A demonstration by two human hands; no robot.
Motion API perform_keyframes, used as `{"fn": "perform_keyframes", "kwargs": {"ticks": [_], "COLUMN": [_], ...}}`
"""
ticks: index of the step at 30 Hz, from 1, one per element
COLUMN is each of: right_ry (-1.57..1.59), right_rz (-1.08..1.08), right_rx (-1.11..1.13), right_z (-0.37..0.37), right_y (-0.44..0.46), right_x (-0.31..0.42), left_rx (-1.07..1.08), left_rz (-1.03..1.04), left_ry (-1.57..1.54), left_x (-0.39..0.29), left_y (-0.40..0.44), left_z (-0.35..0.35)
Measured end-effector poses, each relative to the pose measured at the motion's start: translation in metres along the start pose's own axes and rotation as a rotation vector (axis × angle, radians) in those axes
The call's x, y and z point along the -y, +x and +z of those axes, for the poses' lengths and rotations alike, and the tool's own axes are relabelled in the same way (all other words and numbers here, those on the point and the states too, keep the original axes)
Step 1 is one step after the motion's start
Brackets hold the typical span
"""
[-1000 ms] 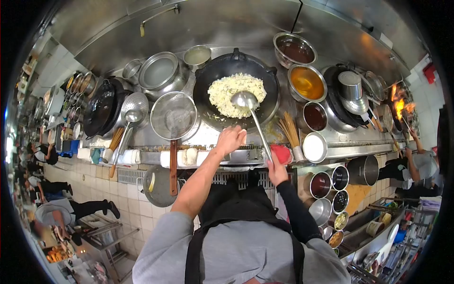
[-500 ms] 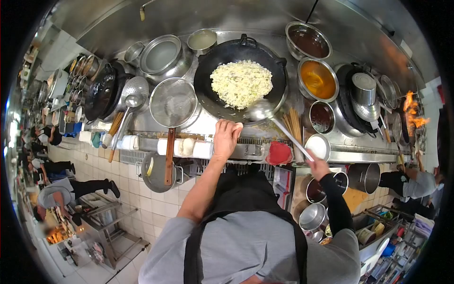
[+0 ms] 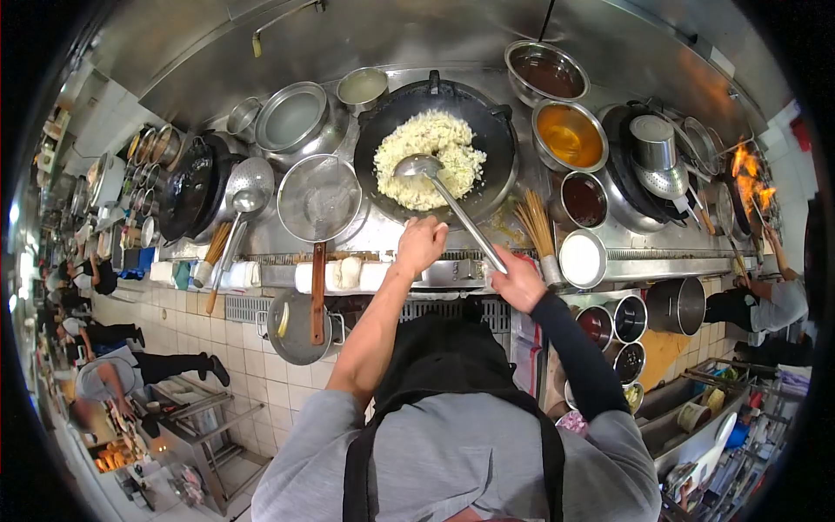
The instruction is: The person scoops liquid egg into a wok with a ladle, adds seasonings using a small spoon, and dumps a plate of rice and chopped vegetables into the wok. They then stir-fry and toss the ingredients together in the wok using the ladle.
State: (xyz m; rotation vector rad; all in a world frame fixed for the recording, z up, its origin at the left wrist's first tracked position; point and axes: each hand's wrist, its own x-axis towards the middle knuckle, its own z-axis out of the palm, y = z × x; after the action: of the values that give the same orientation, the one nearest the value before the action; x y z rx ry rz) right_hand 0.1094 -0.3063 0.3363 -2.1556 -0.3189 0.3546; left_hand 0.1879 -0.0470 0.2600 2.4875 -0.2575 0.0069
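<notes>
A black wok (image 3: 497, 178) stands on the range with a mound of pale yellow, grainy food (image 3: 426, 130) that looks like rice. My right hand (image 3: 519, 280) is closed round the long handle of a metal ladle (image 3: 461, 211). The ladle's bowl rests on the left part of the mound. At the wok's near rim, my left hand (image 3: 422, 245) is closed, apparently gripping the wok's near handle, which the fingers cover. A bamboo brush (image 3: 535, 224) and a bowl of white contents (image 3: 583, 259) lie just beyond my right hand.
Left of the wok lies a mesh strainer (image 3: 319, 200) with a wooden handle (image 3: 318, 296). Metal bowls of orange liquid (image 3: 570, 137) and dark sauce (image 3: 546, 74) line the right side. Folded white cloths (image 3: 345, 273) edge the counter. A co-worker (image 3: 777, 296) stands by flames (image 3: 750, 178) at far right.
The ladle has moved from the wok's near right side leftward onto the food, and my right hand has come inward. The mound has been disturbed, with a dent on its right. My left hand stays.
</notes>
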Motion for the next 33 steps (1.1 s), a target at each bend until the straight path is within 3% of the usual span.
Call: {"fn": "perform_keyframes", "kwargs": {"ticks": [1,3,4,6,8,9,10,12,13,14,16,17,19,20,24,26,28,30,31,32,33], "right_ry": [-0.031,0.267,0.59,0.716,0.784,0.696,0.609,0.514,0.459,0.21,-0.198,-0.268,-0.303,-0.509,-1.143,-1.26,-1.26,-1.151,-0.872,-1.003,-0.805], "right_rz": [-0.182,0.081,0.532,0.682,0.715,0.655,0.595,0.564,0.47,0.356,-0.227,-0.159,0.141,0.141,-0.057,-0.304,0.134,0.247,0.246,0.359,0.282], "right_rx": [-0.066,0.125,0.375,0.374,0.343,0.31,0.274,0.062,-0.035,-0.081,-0.309,-0.264,-0.034,-0.026,-0.189,-0.302,-0.148,0.152,0.002,0.119,0.062], "right_z": [-0.008,-0.057,-0.089,-0.105,-0.095,-0.08,-0.066,-0.041,-0.026,-0.019,-0.006,-0.015,-0.073,-0.1,-0.163,-0.172,-0.132,-0.049,0.014,0.045,0.064], "right_y": [-0.019,-0.053,-0.069,-0.071,-0.054,-0.035,-0.023,-0.009,-0.01,-0.014,-0.026,-0.04,-0.066,-0.073,-0.05,-0.016,0.029,0.077,0.101,0.099,0.106], "right_x": [0.007,0.058,0.095,0.099,0.062,0.038,0.019,0.033,0.035,0.039,0.011,0.003,0.061,0.089,0.162,0.158,0.115,0.037,-0.041,-0.002,-0.015], "left_rx": [0.004,-0.061,-0.091,-0.084,-0.028,0.007,-0.008,-0.001,0.059,0.124,0.181,0.087,0.058,-0.001,0.113,0.154,0.2,0.2,0.155,0.133,0.111], "left_rz": [0.081,0.075,0.072,0.064,-0.014,0.098,0.046,0.144,0.149,0.154,0.162,0.201,0.149,0.1,0.138,0.113,0.104,0.093,0.127,0.139,0.149], "left_ry": [-0.047,-0.104,-0.131,-0.123,-0.14,-0.095,-0.066,-0.02,-0.022,-0.018,-0.049,-0.063,-0.063,-0.107,-0.047,-0.034,-0.065,-0.083,-0.081,-0.092,-0.101], "left_x": [-0.002,-0.041,-0.058,-0.054,-0.032,-0.023,-0.009,0.011,0.005,-0.001,-0.008,-0.017,-0.018,-0.02,0.007,0.014,0.029,0.035,0.036,0.036,0.036], "left_y": [-0.006,-0.022,-0.027,-0.023,-0.026,-0.038,-0.051,-0.079,-0.096,-0.114,-0.13,-0.124,-0.081,-0.058,-0.001,0.007,0.022,0.024,0.024,0.023,0.022], "left_z": [-0.008,-0.055,-0.078,-0.083,-0.04,-0.013,0.019,0.063,0.06,0.05,0.029,0.012,-0.011,-0.025,-0.017,-0.004,0.01,0.017,0.02,0.022,0.022]}}
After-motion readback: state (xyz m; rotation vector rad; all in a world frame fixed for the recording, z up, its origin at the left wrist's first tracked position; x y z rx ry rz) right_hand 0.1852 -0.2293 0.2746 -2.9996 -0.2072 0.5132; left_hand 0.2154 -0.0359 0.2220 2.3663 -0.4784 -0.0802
